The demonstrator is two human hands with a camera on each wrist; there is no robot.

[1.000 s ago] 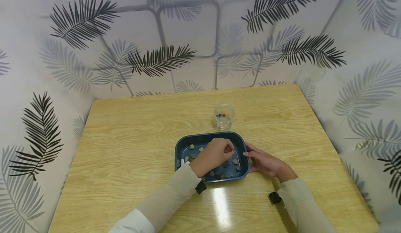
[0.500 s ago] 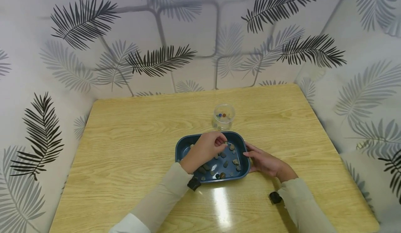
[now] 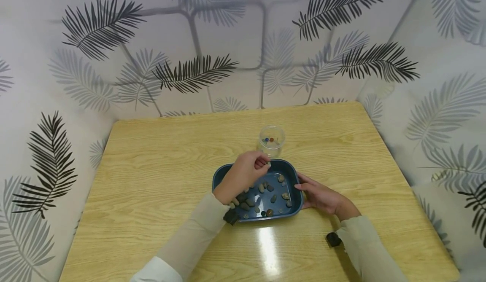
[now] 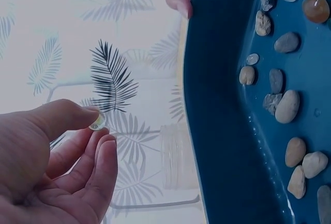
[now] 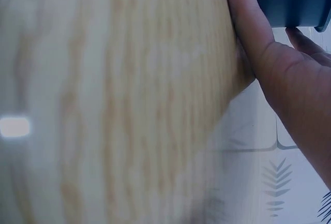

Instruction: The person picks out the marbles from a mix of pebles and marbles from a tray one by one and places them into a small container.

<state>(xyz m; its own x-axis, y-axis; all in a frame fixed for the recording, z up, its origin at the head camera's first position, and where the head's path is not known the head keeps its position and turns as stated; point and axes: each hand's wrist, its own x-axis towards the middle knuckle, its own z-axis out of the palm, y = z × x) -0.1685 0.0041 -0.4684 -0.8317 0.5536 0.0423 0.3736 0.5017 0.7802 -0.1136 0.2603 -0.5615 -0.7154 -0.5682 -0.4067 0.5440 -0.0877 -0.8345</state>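
Note:
A small clear glass marble [image 4: 97,122] is pinched between the thumb and fingertips of my left hand [image 3: 243,172], close over the far rim of a dark blue tray [image 3: 294,176]. My right hand [image 3: 320,195] grips the tray's right end, its thumb at the rim and its fingers along the outside. Several pebbles [image 4: 287,106] lie scattered inside the tray, with an orange-brown glossy piece [image 4: 315,8] among them. My left hand and wrist hide the tray's left part. Just beyond the tray stands a clear round tub [image 3: 271,150] holding a blue marble [image 3: 267,139] and an orange-red one.
The tray and tub stand on a wood-grain table [image 3: 159,168]. Leaf-patterned sheeting [image 3: 235,33] rises behind the table and along both its sides. A bright light reflection shows on the tabletop in front of the tray.
My left hand has risen from over the tray's middle and moved away from me and to the left, toward the tub, carrying the marble. My right hand and the tray stay put.

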